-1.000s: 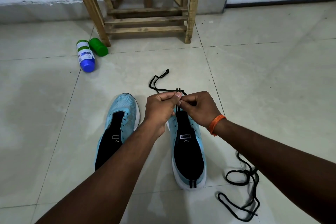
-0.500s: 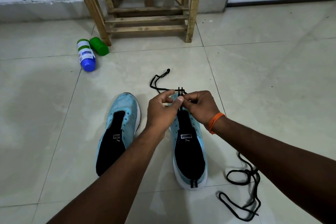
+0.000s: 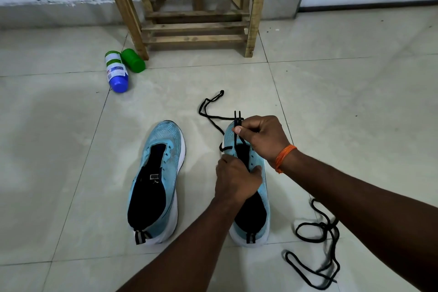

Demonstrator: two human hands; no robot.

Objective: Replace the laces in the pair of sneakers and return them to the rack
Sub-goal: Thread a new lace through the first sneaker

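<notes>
Head view: lace (image 3: pixel 236 141) pinched in right hand (image 3: pixel 263 137) (over toe), left hand (image 3: pixel 237 180) around sneaker (image 3: pixel 239 231).

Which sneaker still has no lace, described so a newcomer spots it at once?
In front of the wooden rack, two light blue sneakers lie side by side on the tiled floor, toes toward it. Take the left sneaker. Its eyelets are empty and no hand touches it, while the right sneaker carries a black lace, with the left hand and right hand on it.
</notes>
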